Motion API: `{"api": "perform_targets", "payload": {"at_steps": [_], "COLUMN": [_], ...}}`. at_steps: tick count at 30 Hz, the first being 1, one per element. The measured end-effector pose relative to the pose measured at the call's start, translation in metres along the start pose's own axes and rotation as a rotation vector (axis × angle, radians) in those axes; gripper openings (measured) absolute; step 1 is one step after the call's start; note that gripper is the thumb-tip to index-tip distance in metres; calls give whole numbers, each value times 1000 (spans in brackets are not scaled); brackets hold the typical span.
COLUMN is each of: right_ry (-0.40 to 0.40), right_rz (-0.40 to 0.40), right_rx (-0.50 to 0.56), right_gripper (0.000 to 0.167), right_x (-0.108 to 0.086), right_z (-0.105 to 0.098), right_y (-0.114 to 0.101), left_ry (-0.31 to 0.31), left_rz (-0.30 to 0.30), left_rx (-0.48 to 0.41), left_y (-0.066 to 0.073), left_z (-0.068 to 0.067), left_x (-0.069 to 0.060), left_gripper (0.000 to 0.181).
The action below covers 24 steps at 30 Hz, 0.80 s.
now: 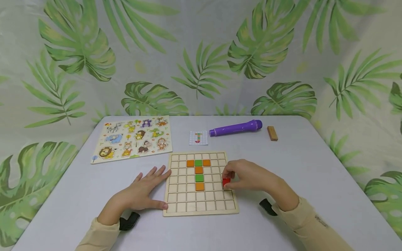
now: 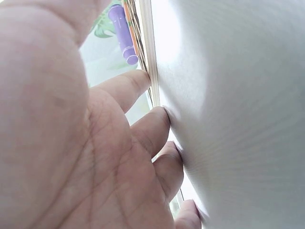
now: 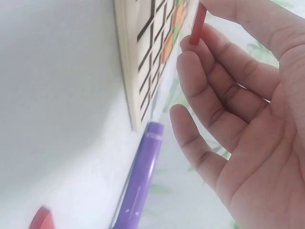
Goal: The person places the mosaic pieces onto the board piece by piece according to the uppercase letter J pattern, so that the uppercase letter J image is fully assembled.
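Note:
A wooden grid board [image 1: 182,197] lies in the middle of the table. Several orange tiles [image 1: 199,186] and two green tiles [image 1: 199,177] sit in its cells, forming a T shape. My left hand [image 1: 141,191] is spread at the board's left side, its thumb and forefinger touching the edge. Over the right-hand columns, my right hand [image 1: 248,176] pinches a red square tile [image 1: 226,182] between thumb and fingers. The right wrist view shows this red tile [image 3: 198,26] held edge-on, apart from the board.
Behind the board lie a small printed pattern card [image 1: 193,141], a purple toy microphone [image 1: 235,128] and a wooden block [image 1: 272,133]. An animal puzzle board [image 1: 125,139] is at the back left. Another red piece [image 3: 43,219] shows low in the right wrist view.

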State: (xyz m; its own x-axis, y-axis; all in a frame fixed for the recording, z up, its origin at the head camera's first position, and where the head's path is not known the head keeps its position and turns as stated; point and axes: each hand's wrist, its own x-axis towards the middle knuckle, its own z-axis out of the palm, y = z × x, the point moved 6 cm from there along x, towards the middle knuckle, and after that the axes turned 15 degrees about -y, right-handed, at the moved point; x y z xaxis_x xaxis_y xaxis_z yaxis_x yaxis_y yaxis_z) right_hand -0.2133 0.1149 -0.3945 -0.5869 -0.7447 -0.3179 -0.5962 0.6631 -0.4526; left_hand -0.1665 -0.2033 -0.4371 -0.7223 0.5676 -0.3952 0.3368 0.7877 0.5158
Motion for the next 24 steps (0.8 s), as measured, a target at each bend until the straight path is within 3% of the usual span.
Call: {"api": "perform_targets", "payload": {"at_steps": [5, 24], "right_ry": [-32, -90], "right_rz": [-4, -134], "right_rx": [-19, -44], "right_gripper": [14, 15], "right_x": [13, 45], "right_z": [2, 11], "right_y": [-6, -46], "left_ry": [1, 0], "left_rz": [3, -11], "left_rx": [1, 3], "left_y": [1, -5], "left_z": [0, 1], "left_x": [-1, 3], "left_gripper": [111, 113]}}
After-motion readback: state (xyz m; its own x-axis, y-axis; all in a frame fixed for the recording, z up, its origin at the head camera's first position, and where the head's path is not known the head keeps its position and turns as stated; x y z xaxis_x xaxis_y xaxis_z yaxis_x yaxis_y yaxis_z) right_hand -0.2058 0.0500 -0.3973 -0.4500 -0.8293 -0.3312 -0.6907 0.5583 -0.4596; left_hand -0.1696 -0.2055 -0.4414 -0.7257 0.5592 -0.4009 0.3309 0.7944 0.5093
